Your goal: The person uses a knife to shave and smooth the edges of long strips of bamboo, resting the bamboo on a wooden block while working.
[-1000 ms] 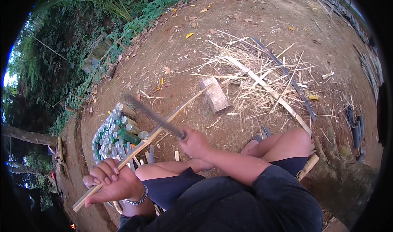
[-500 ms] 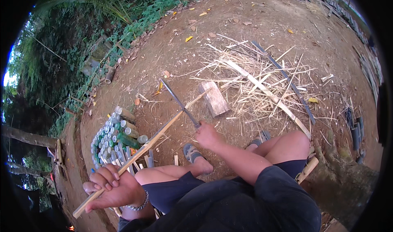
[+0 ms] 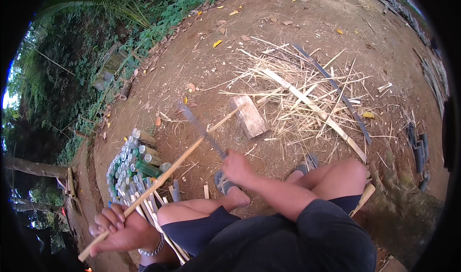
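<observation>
A long, narrow strip of split bamboo (image 3: 169, 172) slants from lower left up to a wooden block (image 3: 249, 117), its far tip over the block's top. My left hand (image 3: 120, 229) is wrapped round the strip near its lower end. In my right hand (image 3: 238, 168) is the handle of a long knife (image 3: 198, 126), closed in the fingers. Its blade, blurred by motion, points up and left and crosses the strip between the block and my left hand. The blade's edge against the bamboo is too blurred to make out.
Beyond the block lies a heap of bamboo shavings (image 3: 288, 99), with a wide pale bamboo slat (image 3: 314, 110) and a dark strip (image 3: 336, 87) across it. Several glass bottles (image 3: 137, 159) are stacked at left. More split strips (image 3: 156, 209) lie beside my left leg.
The knife has swung slightly left and down along the strip toward me. My left hand and the strip's near end have shifted a little down and left.
</observation>
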`<move>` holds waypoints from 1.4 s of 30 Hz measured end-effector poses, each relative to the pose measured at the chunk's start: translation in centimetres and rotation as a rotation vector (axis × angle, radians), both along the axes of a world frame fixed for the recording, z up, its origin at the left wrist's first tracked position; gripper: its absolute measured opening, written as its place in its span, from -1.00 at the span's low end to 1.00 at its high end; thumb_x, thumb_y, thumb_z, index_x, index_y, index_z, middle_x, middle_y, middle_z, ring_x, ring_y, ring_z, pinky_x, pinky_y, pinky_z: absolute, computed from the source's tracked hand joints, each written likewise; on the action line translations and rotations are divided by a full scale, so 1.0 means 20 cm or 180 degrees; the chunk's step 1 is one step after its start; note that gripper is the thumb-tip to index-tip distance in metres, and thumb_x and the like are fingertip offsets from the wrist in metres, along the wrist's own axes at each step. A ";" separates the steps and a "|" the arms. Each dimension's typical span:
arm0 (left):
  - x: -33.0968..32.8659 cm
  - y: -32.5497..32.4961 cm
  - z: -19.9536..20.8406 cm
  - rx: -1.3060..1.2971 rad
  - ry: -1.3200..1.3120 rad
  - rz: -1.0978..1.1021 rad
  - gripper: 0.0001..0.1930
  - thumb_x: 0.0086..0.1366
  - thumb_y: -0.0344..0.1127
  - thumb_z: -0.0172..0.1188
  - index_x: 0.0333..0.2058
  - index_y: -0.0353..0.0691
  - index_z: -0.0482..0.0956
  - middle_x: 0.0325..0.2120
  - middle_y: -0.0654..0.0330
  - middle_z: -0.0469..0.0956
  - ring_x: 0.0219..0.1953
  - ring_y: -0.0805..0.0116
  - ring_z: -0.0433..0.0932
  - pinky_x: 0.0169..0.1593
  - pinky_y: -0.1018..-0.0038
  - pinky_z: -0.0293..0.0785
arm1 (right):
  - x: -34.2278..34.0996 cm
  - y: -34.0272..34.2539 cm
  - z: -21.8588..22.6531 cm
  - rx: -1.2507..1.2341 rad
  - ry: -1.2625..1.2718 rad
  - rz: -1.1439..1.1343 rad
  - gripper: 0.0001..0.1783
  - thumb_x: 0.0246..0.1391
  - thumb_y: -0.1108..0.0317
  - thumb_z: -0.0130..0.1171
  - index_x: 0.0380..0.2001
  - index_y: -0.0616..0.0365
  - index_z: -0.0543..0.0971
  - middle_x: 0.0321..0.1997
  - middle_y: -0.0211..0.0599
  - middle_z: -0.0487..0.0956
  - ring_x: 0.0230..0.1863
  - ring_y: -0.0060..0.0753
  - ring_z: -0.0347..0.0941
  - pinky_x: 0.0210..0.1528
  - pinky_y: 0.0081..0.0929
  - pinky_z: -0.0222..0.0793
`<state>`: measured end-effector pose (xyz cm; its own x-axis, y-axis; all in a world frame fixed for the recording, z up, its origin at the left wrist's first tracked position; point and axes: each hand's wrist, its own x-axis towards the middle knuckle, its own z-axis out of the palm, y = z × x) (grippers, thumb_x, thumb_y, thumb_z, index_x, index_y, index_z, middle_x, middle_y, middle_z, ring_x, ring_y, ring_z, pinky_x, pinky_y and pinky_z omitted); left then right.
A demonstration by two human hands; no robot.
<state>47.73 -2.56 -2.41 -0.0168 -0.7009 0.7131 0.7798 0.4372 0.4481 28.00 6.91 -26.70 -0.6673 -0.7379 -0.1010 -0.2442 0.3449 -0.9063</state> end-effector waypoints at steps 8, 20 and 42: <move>-0.06 -0.05 0.04 -0.0150 -0.0069 -0.0503 -0.44 0.20 0.31 0.14 -0.50 -0.14 0.40 -0.74 0.40 0.20 -0.72 0.59 0.17 -0.63 0.66 0.12 | -0.42 0.01 -0.64 0.0505 -0.0132 -0.0795 -0.75 0.04 0.37 0.06 -0.25 0.29 0.54 -0.35 0.06 0.61 -0.26 0.12 0.57 -0.18 -0.06 0.46; -0.12 -0.24 0.15 0.0141 -0.0163 -0.0291 -0.41 0.16 0.32 0.16 -0.61 -0.14 0.34 -0.73 0.38 0.19 -0.70 0.58 0.18 -0.61 0.68 0.19 | -0.69 -0.07 -0.93 0.1010 -0.0341 -0.0752 -0.68 0.04 0.34 0.04 -0.17 0.30 0.54 -0.22 0.21 0.59 -0.10 0.14 0.55 -0.06 -0.12 0.46; -0.19 -0.20 0.15 -0.0748 -0.0175 -0.1092 -0.46 0.21 0.27 0.16 -0.53 -0.07 0.24 -0.80 0.46 0.25 -0.79 0.68 0.24 -0.64 0.75 0.19 | -0.43 -0.08 -0.81 0.0111 -0.1101 -0.1282 -0.71 -0.07 0.42 0.17 -0.23 0.32 0.54 -0.42 0.04 0.58 -0.38 -0.01 0.55 -0.30 -0.13 0.46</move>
<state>43.95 -6.51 0.54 -0.2634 -0.4665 0.8444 0.8757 0.2515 0.4121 19.38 5.26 -42.83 -0.8204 -0.4225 -0.3852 0.2249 0.3810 -0.8968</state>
